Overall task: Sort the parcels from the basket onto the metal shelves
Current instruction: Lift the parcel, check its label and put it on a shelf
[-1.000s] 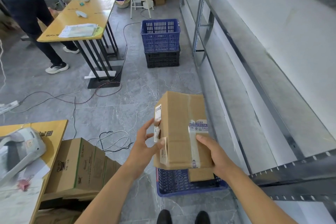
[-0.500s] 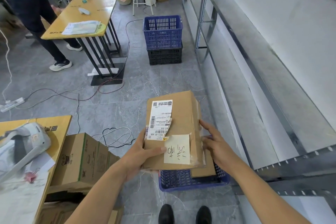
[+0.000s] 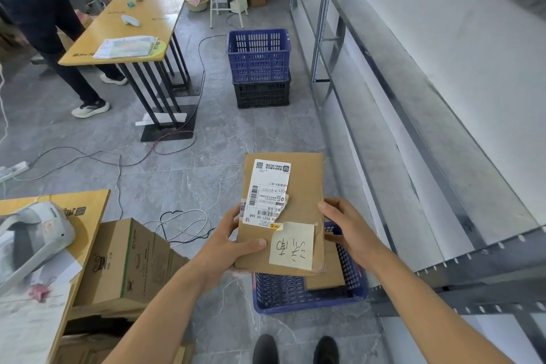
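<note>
To your left a long wooden counter (image 3: 147, 12) carries papers (image 3: 125, 47). Beyond it stands a person in dark trousers (image 3: 56, 47). Cables (image 3: 177, 224) trail over the grey floor (image 3: 192, 183), and a white headset (image 3: 29, 239) lies on the near counter (image 3: 85, 204).

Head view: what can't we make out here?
- Basket contents: the held parcel covers most of it; only one more box shows.
- Shipping label text: too small to read.
- Right hand fingers: behind the parcel's edge.
- Metal shelves: upper levels cut off by the frame's top edge.
</note>
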### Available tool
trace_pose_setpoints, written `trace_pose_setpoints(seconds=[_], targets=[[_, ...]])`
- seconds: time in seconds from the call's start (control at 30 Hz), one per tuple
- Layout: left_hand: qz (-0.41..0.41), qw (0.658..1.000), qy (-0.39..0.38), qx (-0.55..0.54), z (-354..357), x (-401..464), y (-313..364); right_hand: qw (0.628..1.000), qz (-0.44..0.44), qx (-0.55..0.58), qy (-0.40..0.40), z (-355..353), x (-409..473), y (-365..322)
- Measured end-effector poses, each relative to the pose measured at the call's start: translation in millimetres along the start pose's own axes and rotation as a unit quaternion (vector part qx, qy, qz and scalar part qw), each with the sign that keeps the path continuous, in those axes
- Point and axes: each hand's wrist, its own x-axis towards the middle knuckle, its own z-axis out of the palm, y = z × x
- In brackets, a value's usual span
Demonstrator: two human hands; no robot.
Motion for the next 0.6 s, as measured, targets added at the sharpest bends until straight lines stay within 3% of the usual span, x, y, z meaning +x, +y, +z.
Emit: trace_pose_setpoints(seconds=[0.13, 0.43, 0.6], targets=[[0.011, 1.0, -0.006, 0.008, -1, -1, 1, 0.999, -0.024, -0.004, 0.028, 0, -1, -10], [0.011, 0.994, -0.033, 0.102, -15, -4, 13, 1.0, -0.001, 0.001, 0.001, -12, 0, -22], [0.046, 0.994, 0.062, 0.078, -13, 1, 20, 0.999, 0.017, 0.03, 0.02, -15, -1, -16]])
